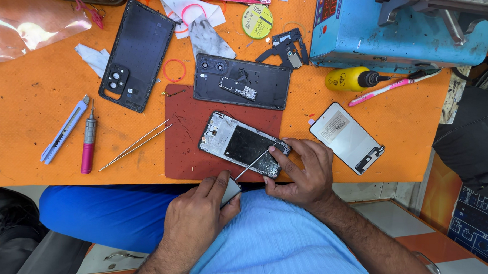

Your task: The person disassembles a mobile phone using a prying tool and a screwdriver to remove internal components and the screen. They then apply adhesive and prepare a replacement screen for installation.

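Note:
An opened phone frame [239,144] with a dark centre lies at an angle on a dark red mat [182,152]. My right hand [302,173] grips the frame's near right end, thumb and fingers on its edges. My left hand [201,214] is shut on a small grey-handled tool [231,190]. Its thin metal blade [253,162] reaches up to the frame's lower end beside my right fingers.
On the orange work mat [32,101] lie two black back covers [138,54] [242,80], a loose screen panel [345,137], tweezers [136,145], a pink screwdriver [87,142], a utility knife [65,129], a yellow bottle [353,79] and a pink toothbrush [391,87]. A blue machine [397,29] stands at the back right.

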